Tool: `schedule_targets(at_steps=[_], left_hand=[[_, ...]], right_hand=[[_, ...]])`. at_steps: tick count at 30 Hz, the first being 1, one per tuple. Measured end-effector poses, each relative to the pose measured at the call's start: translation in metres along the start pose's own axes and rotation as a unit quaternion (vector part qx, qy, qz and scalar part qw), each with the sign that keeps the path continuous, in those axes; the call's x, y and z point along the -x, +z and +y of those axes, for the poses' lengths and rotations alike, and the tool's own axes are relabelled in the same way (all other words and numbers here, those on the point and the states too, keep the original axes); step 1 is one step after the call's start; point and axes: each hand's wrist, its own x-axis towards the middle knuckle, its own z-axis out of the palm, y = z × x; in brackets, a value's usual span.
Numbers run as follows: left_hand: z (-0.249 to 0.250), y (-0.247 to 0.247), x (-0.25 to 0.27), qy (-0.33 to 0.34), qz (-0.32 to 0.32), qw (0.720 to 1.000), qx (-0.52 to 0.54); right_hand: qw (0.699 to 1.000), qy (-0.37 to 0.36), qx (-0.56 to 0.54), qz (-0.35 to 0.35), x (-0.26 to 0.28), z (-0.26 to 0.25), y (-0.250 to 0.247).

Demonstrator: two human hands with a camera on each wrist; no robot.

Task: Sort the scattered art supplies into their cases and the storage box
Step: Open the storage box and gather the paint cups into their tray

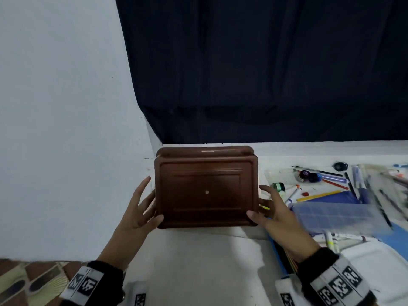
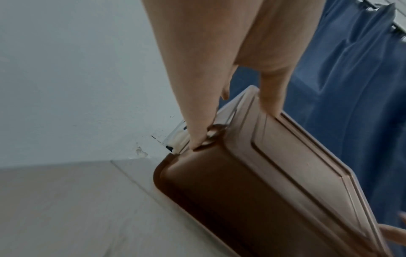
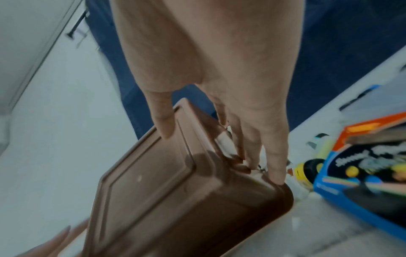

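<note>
A brown storage box point(image 1: 206, 191) with its lid on stands on the white table, close to the wall corner. My left hand point(image 1: 152, 199) is at its left side, thumb on the lid's front corner, fingers spread and straight. In the left wrist view a fingertip point(image 2: 197, 142) touches the box point(image 2: 263, 191) at its side clip. My right hand point(image 1: 259, 203) flanks the right side, thumb on the lid. In the right wrist view its straight fingers point(image 3: 274, 170) reach down the side of the box point(image 3: 164, 200). What is inside the box is hidden.
Markers point(image 1: 293, 193), pens and small paint jars point(image 1: 278, 186) lie scattered right of the box. A clear compartment case point(image 1: 337, 215) lies on a blue sheet point(image 1: 331, 197). A blue crayon box point(image 3: 362, 173) sits by my right hand. A white wall stands left, a dark curtain point(image 1: 265, 74) behind.
</note>
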Motion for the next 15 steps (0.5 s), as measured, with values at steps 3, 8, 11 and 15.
schedule_targets(at_steps=[3,8,11,15], left_hand=[[-0.014,0.006,0.027,0.002,-0.007,0.999,0.032],[-0.011,0.029,0.051,-0.046,0.062,0.996,0.049],[-0.003,0.036,0.068,-0.051,0.031,0.995,0.081],[-0.006,0.027,0.083,-0.049,0.043,0.991,0.12]], right_hand=[[0.994,0.032,-0.107,-0.002,0.038,-0.004,-0.001],[0.984,0.077,-0.158,-0.001,0.076,0.002,0.007],[0.992,0.07,-0.107,0.009,0.087,0.009,0.013],[0.989,0.042,-0.117,0.077,0.096,0.002,0.014]])
